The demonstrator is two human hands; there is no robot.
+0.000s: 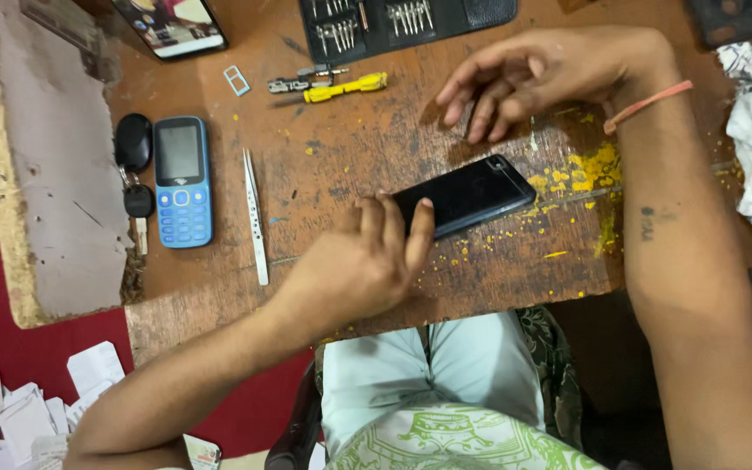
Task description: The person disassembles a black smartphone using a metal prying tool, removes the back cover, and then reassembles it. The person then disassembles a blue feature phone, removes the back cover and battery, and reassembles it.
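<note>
Worn wooden table (324, 157), front edge just above your lap. One black tool case (402, 22) lies open at the far edge. One black smartphone (467, 193) lies flat mid-table; your left hand (359, 261) grips its near end, fingers curled over. Your right hand (533, 74) rests open, fingertips on bare wood behind it. One blue keypad phone (182, 181), one pair of tweezers (256, 218), one yellow screwdriver (345, 87) lie left, well apart.

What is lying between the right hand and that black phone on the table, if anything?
Nothing visible. The right hand rests on bare wood just beyond the black phone, with only yellow specks scattered beside it. The left hand already grips the phone's near end.
</note>
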